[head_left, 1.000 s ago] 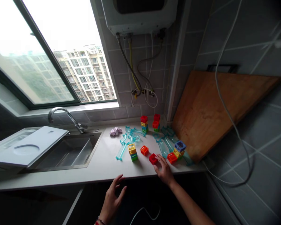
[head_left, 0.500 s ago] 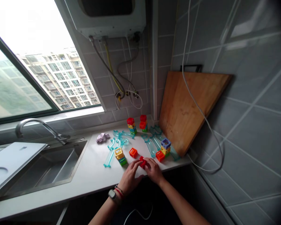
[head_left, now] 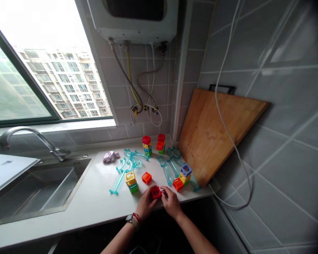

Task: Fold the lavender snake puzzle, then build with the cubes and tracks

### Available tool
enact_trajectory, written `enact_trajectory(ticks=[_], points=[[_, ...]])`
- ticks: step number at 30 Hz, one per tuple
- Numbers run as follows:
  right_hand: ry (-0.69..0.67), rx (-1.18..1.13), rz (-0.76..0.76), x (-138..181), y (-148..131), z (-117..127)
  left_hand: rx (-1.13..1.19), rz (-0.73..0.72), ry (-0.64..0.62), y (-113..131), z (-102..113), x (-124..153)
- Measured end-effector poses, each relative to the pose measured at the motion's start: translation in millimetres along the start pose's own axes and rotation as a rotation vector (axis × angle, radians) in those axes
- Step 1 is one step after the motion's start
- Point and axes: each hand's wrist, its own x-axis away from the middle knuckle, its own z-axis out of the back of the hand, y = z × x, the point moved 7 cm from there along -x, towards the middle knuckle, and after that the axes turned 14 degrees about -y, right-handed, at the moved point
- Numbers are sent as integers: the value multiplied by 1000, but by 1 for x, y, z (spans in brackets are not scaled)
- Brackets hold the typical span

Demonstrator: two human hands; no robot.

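Near the counter's front edge, a red hollow cube block [head_left: 156, 192] is held low over the white surface. My left hand [head_left: 145, 204] is closed on its left side, thumb in front and fingers behind. From the right, the fingertips of my right hand [head_left: 171, 204] close on the block's right edge. Just beyond lies a single orange block [head_left: 146, 178]. To the left stands a small stack with a yellow block [head_left: 130, 178] on top of blue and green. On the right, another orange block [head_left: 178, 184] adjoins a stack topped by a purple block [head_left: 186, 170].
Two stacks topped by red blocks [head_left: 146, 140] stand at the back. Clear teal track pieces [head_left: 168, 173] lie on both sides. Pale purple pieces [head_left: 111, 157] sit near the sink [head_left: 79, 176]. A wooden board [head_left: 217, 130] leans at right, with a white cable [head_left: 222, 123] hanging before it.
The red block has turned and now shows its open hollow face. My hands have shifted slightly left and lower in view, the left now gripping its side. The camera view has also moved.
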Motion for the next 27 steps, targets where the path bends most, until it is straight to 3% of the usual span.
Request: enact_trajectory(ticks=[3,6,11,14,17,21,27], points=[[31,50,0,-7,-15,6,39,-4,13,1,1,0],[38,133,28,-38,-39,18,73,-15,22,1,1,0],[-60,272,71,-158,-74,23,90,16,16,-5,0,1],[-44,401,-12,-236,-76,19,105,25,19,-8,0,2],[-45,572,-71,-290,-75,10,111,29,24,-7,1,4],[-204,823,-60,-328,-74,-8,117,31,14,-5,1,4],[-485,1179,61,-344,-68,-35,114,51,-37,-10,-3,3]])
